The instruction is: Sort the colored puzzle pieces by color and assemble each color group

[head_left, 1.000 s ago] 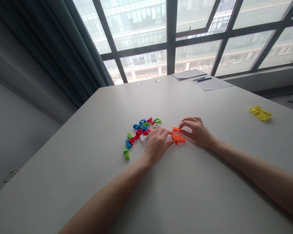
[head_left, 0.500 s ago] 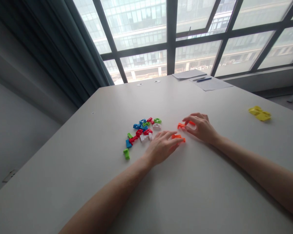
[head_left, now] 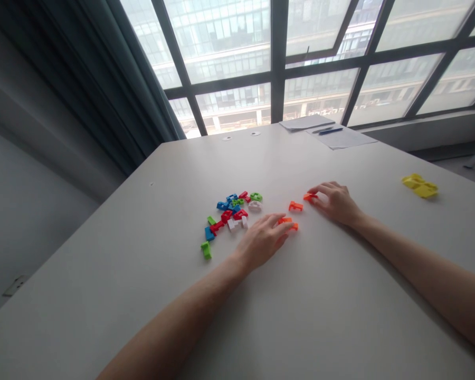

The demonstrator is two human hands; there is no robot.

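My left hand rests low over the table with its fingers stretched and slightly apart, touching orange plastic pieces that partly stick out from under the fingertips. Farther right, my right hand has its thumb and fingers closed on a small orange plastic piece at table level. Between the two hands lies another orange piece, touched by neither. Left of my left hand is a loose cluster of small plastic pieces, among them a red one, a white one, a blue one and a green one.
Yellow pieces lie in a group at the right of the white table. Paper sheets and a blue pen are at the far edge, by the window. A dark curtain hangs at the left.
My right hand has moved right, away from one orange piece, and is now at another. My left hand and the orange pieces under it have shifted only slightly.
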